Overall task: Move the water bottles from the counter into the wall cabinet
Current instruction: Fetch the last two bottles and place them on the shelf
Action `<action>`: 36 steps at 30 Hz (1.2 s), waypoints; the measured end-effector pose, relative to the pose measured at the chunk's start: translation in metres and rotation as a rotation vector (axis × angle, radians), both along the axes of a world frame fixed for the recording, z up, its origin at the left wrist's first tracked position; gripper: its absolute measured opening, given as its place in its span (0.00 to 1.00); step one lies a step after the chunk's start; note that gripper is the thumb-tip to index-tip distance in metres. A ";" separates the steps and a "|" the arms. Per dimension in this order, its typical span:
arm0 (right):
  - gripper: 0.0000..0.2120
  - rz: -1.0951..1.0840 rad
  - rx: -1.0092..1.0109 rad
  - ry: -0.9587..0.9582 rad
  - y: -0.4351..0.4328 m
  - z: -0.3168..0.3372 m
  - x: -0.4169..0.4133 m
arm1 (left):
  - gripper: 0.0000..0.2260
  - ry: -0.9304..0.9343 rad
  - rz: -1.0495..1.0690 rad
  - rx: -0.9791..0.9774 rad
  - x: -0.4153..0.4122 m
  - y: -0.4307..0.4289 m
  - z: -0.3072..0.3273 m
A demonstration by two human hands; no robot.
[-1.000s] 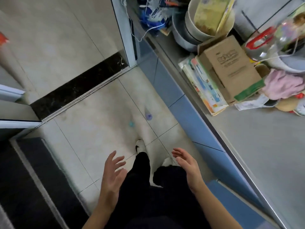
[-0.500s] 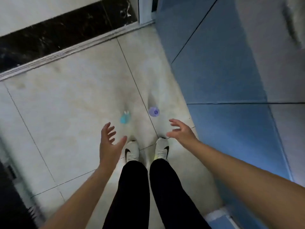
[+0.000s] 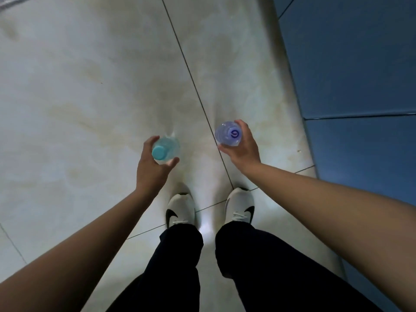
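Observation:
Two clear water bottles stand upright on the tiled floor, seen from straight above. The bottle with the light blue cap point(image 3: 165, 150) is on the left, and my left hand point(image 3: 151, 167) curls around it, thumb and fingers on its sides. The bottle with the white cap and purple mark point(image 3: 228, 134) is on the right, and my right hand point(image 3: 244, 147) wraps its right side. Whether either bottle has left the floor I cannot tell. The counter and wall cabinet are out of view.
Blue lower cabinet doors point(image 3: 351, 70) run along the right edge. Pale floor tiles point(image 3: 90, 86) fill the left and middle. My white shoes point(image 3: 180, 209) and black trousers are directly below the hands.
The view has tipped from the cluttered counter down to the floor. Both hands, spread open earlier, have dropped to the two bottles and closed around them.

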State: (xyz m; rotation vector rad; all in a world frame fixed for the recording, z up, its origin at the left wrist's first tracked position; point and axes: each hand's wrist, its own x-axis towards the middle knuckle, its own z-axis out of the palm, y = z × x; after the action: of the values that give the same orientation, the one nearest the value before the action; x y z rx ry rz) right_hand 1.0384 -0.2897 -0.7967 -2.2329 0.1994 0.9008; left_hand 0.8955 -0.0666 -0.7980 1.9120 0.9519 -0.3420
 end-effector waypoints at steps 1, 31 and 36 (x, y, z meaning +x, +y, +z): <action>0.35 0.005 0.010 -0.028 0.003 -0.005 0.001 | 0.34 -0.025 -0.002 0.022 0.002 -0.002 -0.004; 0.21 -0.461 0.410 -0.079 -0.078 0.804 -0.169 | 0.28 -0.262 -0.309 -0.086 -0.080 -0.032 0.789; 0.23 -0.646 0.385 -0.253 -0.117 0.845 -0.199 | 0.29 -0.308 -0.398 -0.035 -0.061 -0.047 0.837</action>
State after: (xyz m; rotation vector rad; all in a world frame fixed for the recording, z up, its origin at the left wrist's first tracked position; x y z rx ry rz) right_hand 0.8395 -0.4070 0.0478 -1.7307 0.5403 0.2720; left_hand 0.8346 -0.1138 0.0385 2.0436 0.3583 -0.2793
